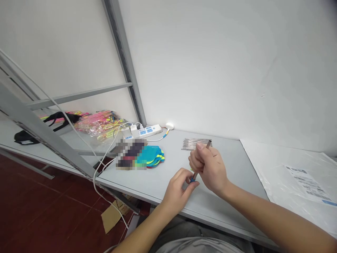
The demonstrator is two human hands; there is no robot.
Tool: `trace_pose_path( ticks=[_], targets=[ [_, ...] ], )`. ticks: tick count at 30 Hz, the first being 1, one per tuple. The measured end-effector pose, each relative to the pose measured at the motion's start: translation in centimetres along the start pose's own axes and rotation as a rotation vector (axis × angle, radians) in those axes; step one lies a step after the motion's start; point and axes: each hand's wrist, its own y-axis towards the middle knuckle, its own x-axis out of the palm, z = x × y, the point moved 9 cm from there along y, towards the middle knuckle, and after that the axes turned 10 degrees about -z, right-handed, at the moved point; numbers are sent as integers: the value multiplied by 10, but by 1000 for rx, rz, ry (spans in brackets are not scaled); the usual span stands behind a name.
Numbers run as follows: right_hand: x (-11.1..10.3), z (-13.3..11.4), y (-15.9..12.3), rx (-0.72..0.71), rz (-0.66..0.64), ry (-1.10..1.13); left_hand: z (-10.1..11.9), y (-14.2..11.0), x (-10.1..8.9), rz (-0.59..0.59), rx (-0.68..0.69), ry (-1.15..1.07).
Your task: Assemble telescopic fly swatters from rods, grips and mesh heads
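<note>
My right hand point(210, 168) is wrapped in a fist around a slim metal rod point(209, 143), whose upper end sticks out above the thumb. The rod slants down to the left. Low on it, my left hand point(179, 186) pinches a small blue piece point(193, 180) at the rod's lower end; the fingers partly cover it, so its kind does not show. Several similar metal rods point(189, 144) lie side by side on the table behind my right hand. To the left is a stack of blue fabric pieces point(150, 154) with yellow-green edges, partly pixelated.
A white power strip point(151, 131) with plugs and cables lies by the wall. Left of the grey metal frame point(123, 52) are plastic-bagged colourful items point(101, 123) and a black bag point(26, 137). White plastic packaging point(284, 175) covers the table's right side.
</note>
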Motion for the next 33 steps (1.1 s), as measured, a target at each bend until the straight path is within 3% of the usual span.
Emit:
trace_pose_path(
  ticks=[7, 11, 18, 23, 29, 33],
  targets=[
    [-8, 36, -26, 128, -47, -292, -6, -1, 21, -197, -79, 67],
    [-13, 39, -36, 185, -96, -300, -3, -5, 25, -246, -141, -1],
    [-36, 34, -46, 186, 9, -268, 6, -8, 8, -134, -149, -274],
    [-36, 30, -57, 192, -34, -461, 36, -8, -8, -7, -50, -387],
    [-32, 40, -72, 289, -117, -564, 71, 16, -3, 73, 71, -359],
    [-42, 53, -87, 371, -75, -687, 72, 35, 10, 71, 43, -515]
  ],
)
